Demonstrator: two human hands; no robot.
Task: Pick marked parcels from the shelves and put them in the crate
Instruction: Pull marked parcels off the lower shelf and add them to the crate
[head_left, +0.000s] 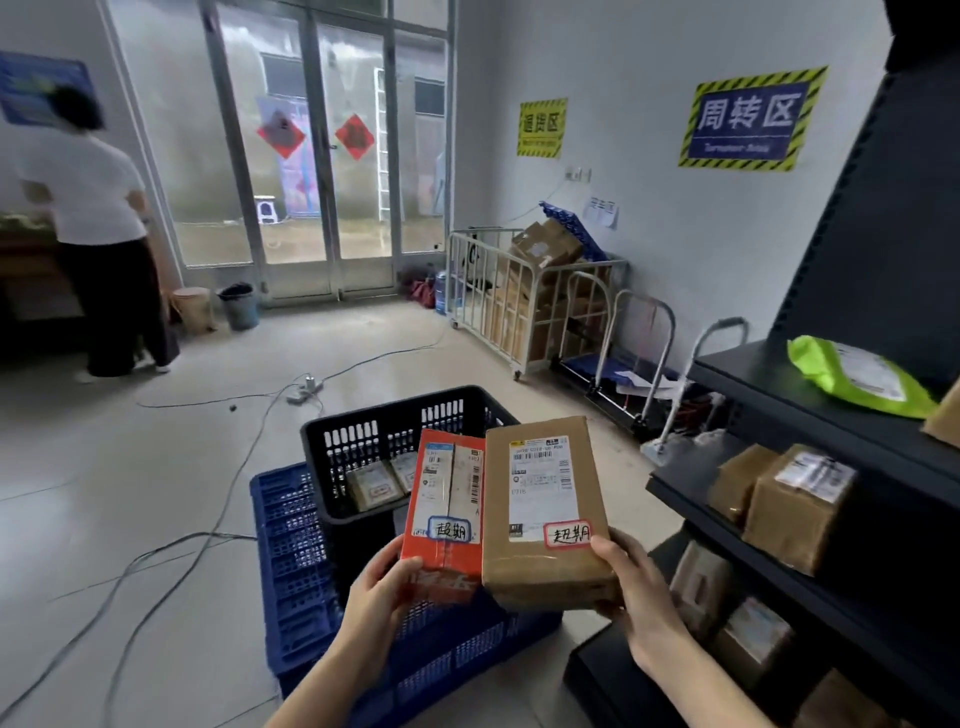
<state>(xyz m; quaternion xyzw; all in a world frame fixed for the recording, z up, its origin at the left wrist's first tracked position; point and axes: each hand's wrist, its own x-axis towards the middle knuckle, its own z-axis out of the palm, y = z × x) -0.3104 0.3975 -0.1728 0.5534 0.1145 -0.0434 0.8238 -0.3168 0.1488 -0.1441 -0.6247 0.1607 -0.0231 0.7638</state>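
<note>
On a pale tiled floor (104, 493) beside dark metal shelves (810, 395), the left hand (376, 597) grips a marked orange cardboard parcel (447, 512) and the right hand (641, 587) a marked brown cardboard parcel (545, 512), fingers curled round each, above a black slotted plastic crate (363, 431).

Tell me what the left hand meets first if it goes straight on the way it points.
Probably the black slatted plastic crate: the left hand, gripping the red cardboard parcel, points forward at its near wall, though depth is unclear.
</note>
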